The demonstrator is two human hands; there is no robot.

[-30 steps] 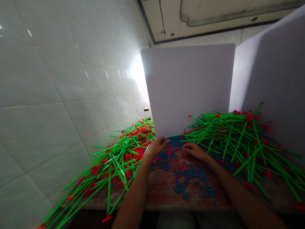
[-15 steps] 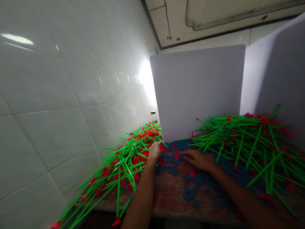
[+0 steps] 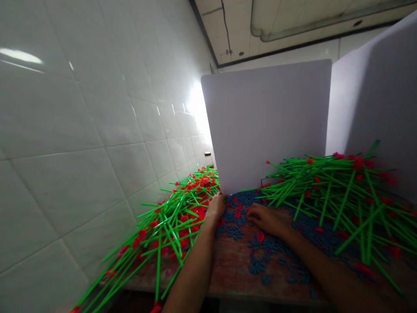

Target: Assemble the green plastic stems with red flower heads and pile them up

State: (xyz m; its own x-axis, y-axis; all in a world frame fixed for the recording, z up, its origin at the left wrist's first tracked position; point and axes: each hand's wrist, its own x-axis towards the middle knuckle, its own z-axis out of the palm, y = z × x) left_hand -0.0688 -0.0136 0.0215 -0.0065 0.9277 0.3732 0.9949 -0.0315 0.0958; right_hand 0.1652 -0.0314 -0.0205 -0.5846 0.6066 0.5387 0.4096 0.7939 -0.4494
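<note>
My left hand [image 3: 216,206] is closed beside the left pile of green sticks with red tips [image 3: 177,219]; what it holds, if anything, is too small to make out. Over the scattered small blue pieces [image 3: 236,219] is my right hand [image 3: 262,216], its fingers curled and pressed together, with their contents hidden. A red cup-shaped piece [image 3: 237,214] lies between the hands, and another [image 3: 260,236] rests just below my right hand. To the right spreads a second pile of green sticks [image 3: 329,191].
A pale upright panel [image 3: 270,126] stands behind the wooden table [image 3: 231,280], with another panel [image 3: 374,100] at the right. White wall tiles [image 3: 65,182] rise on the left. A jar [image 3: 208,159] stands at the back by the left pile.
My left hand has shifted slightly right, and its extended finger has folded in. The fingers of my right hand have curled closer together. The whole view has shifted a little.
</note>
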